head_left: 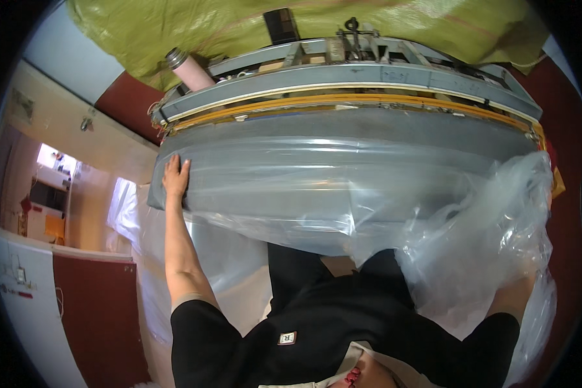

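Note:
A wide sheet of clear plastic film [291,187] lies over a long grey work surface [381,126] and hangs off its near edge. My left hand [176,176] rests at the left end of the surface, fingers stretched out and flat at the film's edge. On the right, the film is gathered into a loose, wrinkled heap [498,220] that drops down beside me. My right forearm [514,294] reaches up into this heap. The folds hide my right hand, so its fingers do not show.
Behind the surface runs a grey metal frame [368,74] with orange strips [343,100] along it. A pink flask [191,70] leans at its left end. A black metal clamp-like fitting [354,39] and a dark flat object [281,26] are farther back, near yellow-green sheeting [207,26]. A doorway stands left.

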Action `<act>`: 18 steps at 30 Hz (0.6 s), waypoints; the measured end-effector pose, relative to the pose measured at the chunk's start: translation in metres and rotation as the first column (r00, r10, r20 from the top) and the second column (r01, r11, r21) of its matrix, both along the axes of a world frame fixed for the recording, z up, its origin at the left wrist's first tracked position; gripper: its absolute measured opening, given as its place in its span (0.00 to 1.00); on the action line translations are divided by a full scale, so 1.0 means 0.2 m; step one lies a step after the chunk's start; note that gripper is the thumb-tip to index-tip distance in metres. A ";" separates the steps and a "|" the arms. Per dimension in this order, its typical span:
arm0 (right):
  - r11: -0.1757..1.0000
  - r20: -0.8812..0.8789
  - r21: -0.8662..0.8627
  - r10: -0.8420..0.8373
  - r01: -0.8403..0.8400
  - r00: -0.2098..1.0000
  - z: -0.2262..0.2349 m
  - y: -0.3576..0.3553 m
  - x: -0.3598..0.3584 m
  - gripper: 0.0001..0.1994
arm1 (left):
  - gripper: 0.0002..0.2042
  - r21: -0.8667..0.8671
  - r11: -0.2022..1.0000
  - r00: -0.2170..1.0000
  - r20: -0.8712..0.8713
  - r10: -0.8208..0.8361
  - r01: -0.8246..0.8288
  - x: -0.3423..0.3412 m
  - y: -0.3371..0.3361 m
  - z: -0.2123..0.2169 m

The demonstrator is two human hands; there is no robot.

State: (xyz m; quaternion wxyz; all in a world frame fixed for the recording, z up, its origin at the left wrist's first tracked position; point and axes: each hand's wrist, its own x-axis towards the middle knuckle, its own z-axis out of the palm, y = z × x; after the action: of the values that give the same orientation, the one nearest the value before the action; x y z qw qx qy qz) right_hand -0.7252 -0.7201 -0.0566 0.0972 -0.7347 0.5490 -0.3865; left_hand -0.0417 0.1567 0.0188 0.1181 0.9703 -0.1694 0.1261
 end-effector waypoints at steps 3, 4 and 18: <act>0.994 -0.024 -0.025 -0.110 0.109 0.994 0.30 -0.02 -0.03 0.17 | 0.24 -0.509 0.857 0.993 0.117 -0.023 0.080 0.08 -0.01 -0.08; 0.993 -0.028 0.014 -0.119 0.119 0.993 0.26 0.14 0.24 0.17 | 0.22 -0.681 0.731 0.994 0.103 0.040 0.041 -0.08 -0.07 0.04; 0.962 0.011 -0.031 -0.269 0.270 0.963 0.84 0.90 0.56 0.17 | 0.15 -0.694 0.587 -0.131 -0.685 -0.717 0.416 -2.08 -1.27 -0.26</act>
State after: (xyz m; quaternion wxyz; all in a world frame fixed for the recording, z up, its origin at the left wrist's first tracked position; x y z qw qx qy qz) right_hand -0.6137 -0.5398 0.1123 0.0337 -0.6535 0.6373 -0.4071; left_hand -0.4571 -0.0980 -0.0341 0.3548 0.6169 -0.4462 -0.5426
